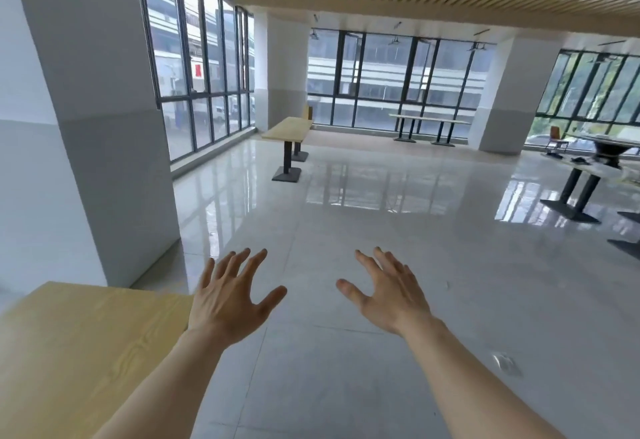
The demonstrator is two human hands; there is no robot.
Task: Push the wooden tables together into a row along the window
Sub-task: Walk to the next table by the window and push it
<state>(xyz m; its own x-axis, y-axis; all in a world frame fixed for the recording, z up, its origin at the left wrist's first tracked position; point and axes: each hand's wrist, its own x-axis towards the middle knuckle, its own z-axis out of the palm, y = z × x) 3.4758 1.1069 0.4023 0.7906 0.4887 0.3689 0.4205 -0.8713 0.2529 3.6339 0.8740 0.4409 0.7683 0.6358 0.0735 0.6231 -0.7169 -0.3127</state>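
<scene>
A light wooden table [69, 352] fills the lower left corner, close to me. My left hand [228, 300] hovers just past its right edge with fingers spread, holding nothing. My right hand [384, 296] is raised beside it over the bare floor, also spread and empty. A second wooden table [285, 129] on dark pedestal legs stands far ahead by the left window wall. A long pale table [427, 119] stands against the back window.
A wide white pillar [104, 127] rises right behind the near table. Glossy tiled floor [381, 231] stretches ahead. At the right edge stand dark-legged tables [581, 193] with objects on top, and an orange chair [556, 139] by the far window.
</scene>
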